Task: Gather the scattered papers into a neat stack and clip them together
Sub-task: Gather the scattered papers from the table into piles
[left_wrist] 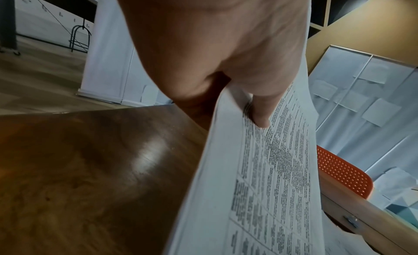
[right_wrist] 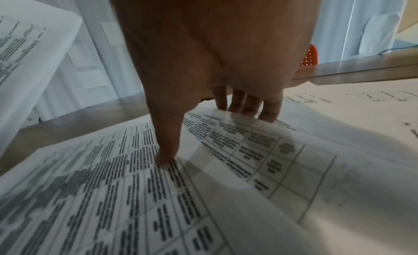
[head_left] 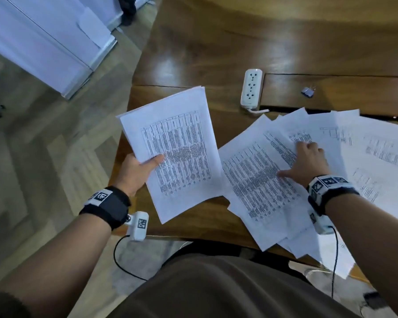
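My left hand [head_left: 145,166] holds a stack of printed sheets [head_left: 177,143] above the table's left edge, with the thumb on top and the fingers hidden underneath. The left wrist view shows the thumb [left_wrist: 262,114] pressing on that stack [left_wrist: 260,178]. Over the scattered papers [head_left: 257,184] on the right lies my right hand [head_left: 306,161], spread out and pressing down. In the right wrist view its thumb [right_wrist: 167,151] pushes on one sheet [right_wrist: 101,196] while the fingers [right_wrist: 269,108] reach past the raised edge of another. A small binder clip [head_left: 308,91] lies further back on the table.
A white power strip [head_left: 251,89] lies on the wooden table [head_left: 216,42] behind the papers. More sheets fan out to the right edge [head_left: 377,157]. An orange chair [left_wrist: 343,171] stands beyond the table. White panels [head_left: 44,42] stand on the floor at left.
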